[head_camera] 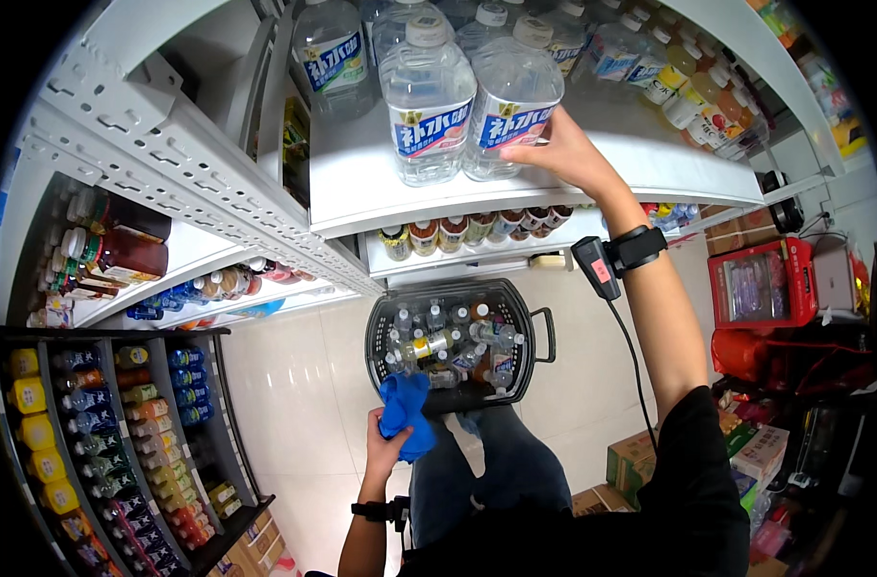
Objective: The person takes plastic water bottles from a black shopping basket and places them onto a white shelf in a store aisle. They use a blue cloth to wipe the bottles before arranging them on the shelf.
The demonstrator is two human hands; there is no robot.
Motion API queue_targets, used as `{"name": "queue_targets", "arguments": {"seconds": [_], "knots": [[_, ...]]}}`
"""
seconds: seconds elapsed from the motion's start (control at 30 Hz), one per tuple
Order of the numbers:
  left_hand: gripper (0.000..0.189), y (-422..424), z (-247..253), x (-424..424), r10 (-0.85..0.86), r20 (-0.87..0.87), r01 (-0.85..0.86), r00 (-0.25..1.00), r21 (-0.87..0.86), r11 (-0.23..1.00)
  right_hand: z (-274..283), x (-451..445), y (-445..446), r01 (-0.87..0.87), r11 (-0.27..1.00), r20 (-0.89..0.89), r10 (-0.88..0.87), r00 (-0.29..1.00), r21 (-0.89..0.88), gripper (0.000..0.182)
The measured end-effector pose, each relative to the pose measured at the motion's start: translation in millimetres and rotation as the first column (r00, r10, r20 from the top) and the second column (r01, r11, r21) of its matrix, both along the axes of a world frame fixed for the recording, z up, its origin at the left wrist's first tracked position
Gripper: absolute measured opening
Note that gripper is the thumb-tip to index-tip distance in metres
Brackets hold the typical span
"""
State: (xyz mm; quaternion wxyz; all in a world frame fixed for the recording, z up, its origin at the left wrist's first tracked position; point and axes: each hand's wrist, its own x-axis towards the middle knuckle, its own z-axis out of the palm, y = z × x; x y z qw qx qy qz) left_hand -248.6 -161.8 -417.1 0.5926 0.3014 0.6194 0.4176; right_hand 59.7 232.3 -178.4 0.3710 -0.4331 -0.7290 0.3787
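My right hand (564, 155) reaches up to the white shelf (611, 173) and grips the lower part of a large clear plastic drink bottle (521, 94) with a blue and pink label. That bottle stands upright close to the shelf's front edge. A matching bottle (427, 101) is just left of it, also upright. Down by my knees, my left hand (386, 443) holds a crumpled blue cloth (407, 418). The cloth overlaps the near left rim of a black plastic basket (449, 283) on the floor. Inside the basket lie several small drink bottles (425, 346).
More large bottles (330, 58) and small bottles (691, 94) line the shelf behind. Cans (453, 234) stand one level lower. A perforated metal upright (193, 151) rises at left, above a stocked drinks rack (113, 440). Cardboard boxes (629, 461) sit to the right.
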Motion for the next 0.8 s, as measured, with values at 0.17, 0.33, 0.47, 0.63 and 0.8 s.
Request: {"name": "queue_targets", "arguments": {"seconds": [0.17,0.33,0.47,0.63,0.8], "knots": [[0.051,-1.4,5.5,-10.0,0.015,-0.019,-0.015,1.0,0.02,1.0,-34.4,3.6,-95.4,0.349,0.911,-0.056,-0.346,0.937,0.22,0.054],[0.069,31.4,51.7,8.9,0.004,0.41,0.037,0.912,-0.094,0.995,-165.0,-28.3,-275.1,-0.193,0.692,-0.321,-0.059,0.945,-0.696,0.049],[0.064,48.7,55.3,21.8,-0.013,0.597,0.128,0.802,-0.151,0.98,-194.9,-48.3,-329.5,-0.606,0.317,-0.683,-0.289,0.671,-0.729,0.068],[0.073,55.5,28.7,39.1,-0.284,0.366,0.389,0.886,-0.257,0.885,-217.4,-43.9,-359.2,-0.387,0.417,-0.515,-0.259,0.817,-0.823,0.048],[0.08,10.7,2.7,78.1,-0.432,0.363,0.498,0.826,-0.111,0.86,-226.2,-34.0,-404.5,-0.107,0.332,-0.285,-0.552,0.784,-0.937,0.052]]}}
